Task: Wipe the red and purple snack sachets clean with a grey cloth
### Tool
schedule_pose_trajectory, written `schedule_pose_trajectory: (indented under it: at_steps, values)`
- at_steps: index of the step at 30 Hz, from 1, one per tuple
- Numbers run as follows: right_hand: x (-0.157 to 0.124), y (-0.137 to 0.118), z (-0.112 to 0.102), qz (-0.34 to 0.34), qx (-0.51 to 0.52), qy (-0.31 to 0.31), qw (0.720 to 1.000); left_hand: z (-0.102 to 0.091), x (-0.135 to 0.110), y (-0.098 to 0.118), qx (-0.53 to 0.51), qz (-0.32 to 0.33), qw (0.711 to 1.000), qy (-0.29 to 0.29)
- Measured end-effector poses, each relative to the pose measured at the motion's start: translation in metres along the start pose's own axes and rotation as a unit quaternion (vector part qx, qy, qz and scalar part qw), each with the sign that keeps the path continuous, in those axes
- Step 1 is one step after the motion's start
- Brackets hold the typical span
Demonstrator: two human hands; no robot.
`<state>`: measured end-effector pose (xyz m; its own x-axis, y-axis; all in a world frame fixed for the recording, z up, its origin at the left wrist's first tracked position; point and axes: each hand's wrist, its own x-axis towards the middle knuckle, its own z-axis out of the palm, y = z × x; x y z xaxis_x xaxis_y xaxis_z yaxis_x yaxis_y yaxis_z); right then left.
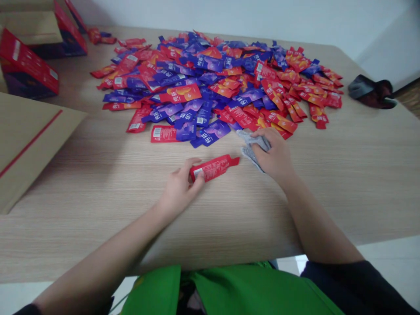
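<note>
My left hand (183,186) grips the wide end of a red sachet (215,168) between thumb and fingers. The sachet's narrow spout end points right, and white print shows on its upper face. My right hand (271,153) is closed around a crumpled grey cloth (252,148), just right of the spout end and apart from it. Right behind both hands spreads a large heap of red and purple sachets (210,89), overlapping in all directions.
Red and purple cardboard boxes (29,65) stand open at the back left. A tan cardboard flap (36,140) juts over the table's left side. On the right lies a dark, crumpled item (370,92). The wooden table (114,236) meets a pale wall (262,17) behind.
</note>
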<state>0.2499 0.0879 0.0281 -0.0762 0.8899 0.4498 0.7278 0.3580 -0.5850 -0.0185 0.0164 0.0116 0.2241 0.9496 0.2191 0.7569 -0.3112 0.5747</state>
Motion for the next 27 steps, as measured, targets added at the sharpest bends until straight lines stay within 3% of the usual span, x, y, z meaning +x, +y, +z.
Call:
schedule_pose_trajectory:
  at_steps: [4,9,13,15,19,24,27]
  values:
    - [-0.003,-0.004,0.005,0.004,-0.003,-0.031,1.000,0.001,0.005,-0.002,0.101,0.060,0.992,0.035]
    - [-0.018,-0.023,0.024,-0.059,-0.005,-0.079,0.995,0.008,0.003,0.001,0.165,0.152,0.969,-0.105]
    - [-0.024,-0.027,0.038,-0.103,-0.100,-0.178,0.974,0.009,0.002,0.002,0.166,0.141,0.970,-0.104]
    - [-0.022,-0.022,0.038,-0.074,-0.151,-0.174,0.970,0.009,0.002,0.003,0.169,0.135,0.971,-0.105]
    - [-0.020,-0.022,0.033,-0.014,-0.159,-0.102,0.982,0.008,0.002,0.005,0.174,0.134,0.970,-0.108]
    - [-0.026,-0.032,0.037,-0.073,-0.125,-0.167,0.975,0.009,-0.004,0.009,0.199,0.133,0.967,-0.089]
    - [-0.020,-0.022,0.035,-0.026,-0.111,-0.124,0.986,0.007,-0.007,0.012,0.181,0.132,0.971,-0.090]
